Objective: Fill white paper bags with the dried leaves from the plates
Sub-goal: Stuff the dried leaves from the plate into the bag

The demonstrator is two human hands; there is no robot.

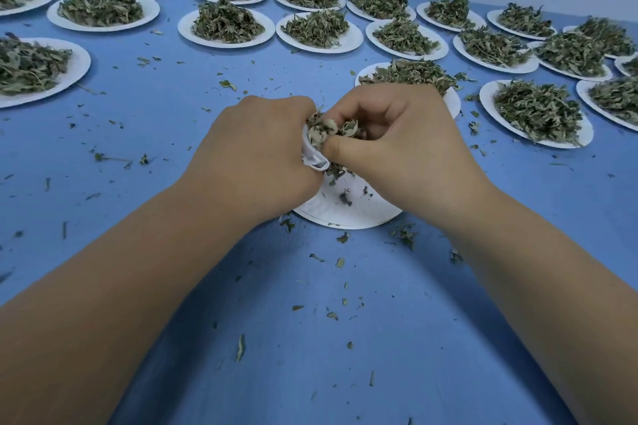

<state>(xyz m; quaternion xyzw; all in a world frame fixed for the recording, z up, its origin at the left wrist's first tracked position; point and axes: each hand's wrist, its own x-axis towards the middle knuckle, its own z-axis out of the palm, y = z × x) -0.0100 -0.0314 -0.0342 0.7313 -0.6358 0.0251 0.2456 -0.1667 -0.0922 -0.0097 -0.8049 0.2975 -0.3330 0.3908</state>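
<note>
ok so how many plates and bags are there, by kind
heaped plates: 20 (some are cut off at the frame edges)
nearly empty plate: 1
white paper bag: 1
total: 22

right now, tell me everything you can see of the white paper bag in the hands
Only a small crumpled edge of the white paper bag shows, thin and papery, near its mouth. The left hand grips it and hides the rest. A clump of dried leaves bulges from the mouth, pinched by the right hand. It sits over a nearly emptied white plate.
</note>
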